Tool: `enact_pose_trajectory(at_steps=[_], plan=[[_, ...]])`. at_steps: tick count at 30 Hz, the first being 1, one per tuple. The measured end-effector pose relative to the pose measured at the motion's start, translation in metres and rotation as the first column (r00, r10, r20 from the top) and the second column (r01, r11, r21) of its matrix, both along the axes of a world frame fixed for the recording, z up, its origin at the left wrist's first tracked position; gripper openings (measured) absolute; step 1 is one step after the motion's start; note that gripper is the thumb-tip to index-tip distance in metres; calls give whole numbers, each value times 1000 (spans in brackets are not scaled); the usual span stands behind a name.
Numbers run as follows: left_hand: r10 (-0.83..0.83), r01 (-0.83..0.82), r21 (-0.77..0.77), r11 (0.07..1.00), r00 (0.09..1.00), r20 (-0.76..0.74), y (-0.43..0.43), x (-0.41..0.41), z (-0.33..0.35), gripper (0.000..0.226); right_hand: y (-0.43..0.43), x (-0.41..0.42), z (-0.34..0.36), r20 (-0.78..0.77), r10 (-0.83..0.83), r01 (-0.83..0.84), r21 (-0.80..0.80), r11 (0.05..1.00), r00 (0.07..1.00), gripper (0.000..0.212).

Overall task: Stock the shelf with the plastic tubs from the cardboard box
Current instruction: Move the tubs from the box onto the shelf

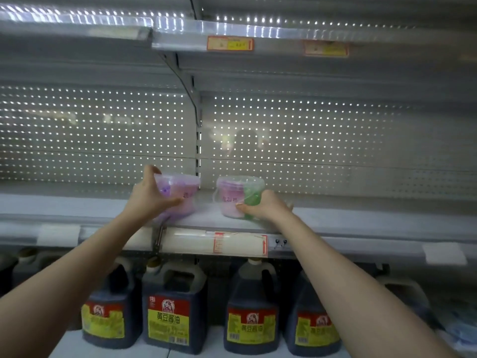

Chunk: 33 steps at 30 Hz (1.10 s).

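Nearest, two bare forearms reach up from the lower corners. Beneath them, on the bottom shelf, stands a row of dark soy sauce jugs (174, 313) with red and yellow labels. Above the jugs runs the front edge of the middle shelf (361, 223), carrying a red-bordered label strip (240, 244). At that shelf, the left grip (152, 200) is clasped round the purple and pink tub (183, 192), thumb across its front and fingers over its upper left side. The tub leans slightly at the shelf's front edge, and whether its base rests fully on the shelf cannot be told. Just beside it to the right, a small gap apart, the pink and green tub (232, 200) stands upright on the shelf under a clear lid. The right grip (265, 206) is wrapped round its right side, thumb on the front. Behind both tubs rises the perforated back panel (309, 130), and above it the upper shelf (284, 34) bears blurred yellow price tags (229, 43).
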<state>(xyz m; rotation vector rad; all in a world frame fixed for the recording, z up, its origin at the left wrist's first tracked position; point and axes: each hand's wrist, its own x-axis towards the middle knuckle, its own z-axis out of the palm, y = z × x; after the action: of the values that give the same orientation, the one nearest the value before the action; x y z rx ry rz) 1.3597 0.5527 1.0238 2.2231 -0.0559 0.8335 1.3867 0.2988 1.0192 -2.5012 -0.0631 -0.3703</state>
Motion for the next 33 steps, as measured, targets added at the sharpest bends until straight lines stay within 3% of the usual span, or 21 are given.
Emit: enact_pose_trajectory(at_steps=[5, 9, 13, 18, 21, 27, 33], plan=[[76, -73, 35, 997, 993, -91, 15, 5, -7, 85, 6, -7, 0, 38, -34, 36, -53, 998, 999, 40], [87, -88, 108, 990, 996, 12, 2, -10, -3, 89, -5, -22, -2, 148, -22, 24, -10, 1000, 989, 42], [-8, -8, 184, 983, 997, 83, -35, -38, -1, 68, -28, -48, -8, 253, 53, -67, 45, 997, 966, 44], [-151, 108, 361, 926, 984, 92, -86, -67, -10, 40, -67, -90, -27, 313, 0, 15, -46, 999, 950, 40], [-234, 180, 405, 896, 968, 89, -121, -85, -24, 35, -99, -120, -44, 344, -21, 62, -109, 992, 939, 39], [-355, 304, 444, 843, 934, 33, -194, -110, -69, 33, -178, -182, -95, 319, -149, 225, -216, 950, 936, 38], [-397, 346, 617, 707, 916, -60, -269, -129, -126, 35, -250, -250, -156, 216, -270, 329, -323, 887, 939, 34]])
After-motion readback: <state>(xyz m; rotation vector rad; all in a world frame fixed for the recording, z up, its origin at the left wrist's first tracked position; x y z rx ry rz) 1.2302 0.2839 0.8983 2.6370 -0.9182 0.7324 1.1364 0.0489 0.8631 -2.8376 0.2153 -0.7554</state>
